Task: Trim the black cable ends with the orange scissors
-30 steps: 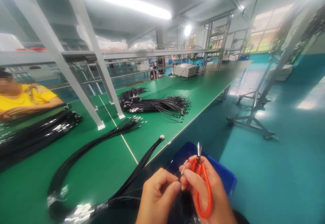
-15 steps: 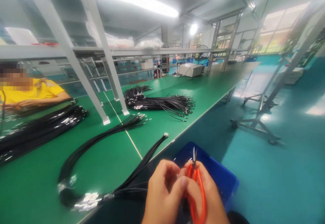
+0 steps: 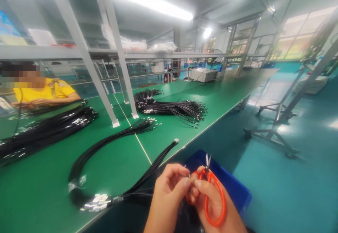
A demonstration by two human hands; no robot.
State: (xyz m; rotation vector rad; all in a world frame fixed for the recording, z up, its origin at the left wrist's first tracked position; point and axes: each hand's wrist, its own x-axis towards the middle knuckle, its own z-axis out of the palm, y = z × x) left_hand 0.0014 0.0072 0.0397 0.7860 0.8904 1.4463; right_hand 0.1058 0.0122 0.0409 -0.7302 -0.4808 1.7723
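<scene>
A thin black wire end (image 3: 189, 175), judged light, limp and best gripped close to its tip, is being pinched between the fingers of the left hand (image 3: 169, 194) near the desk (image 3: 126, 162) edge. Orange snips (image 3: 211, 197) are being held, closed around, by the right hand (image 3: 219, 208), above a blue bin (image 3: 232, 187).
</scene>
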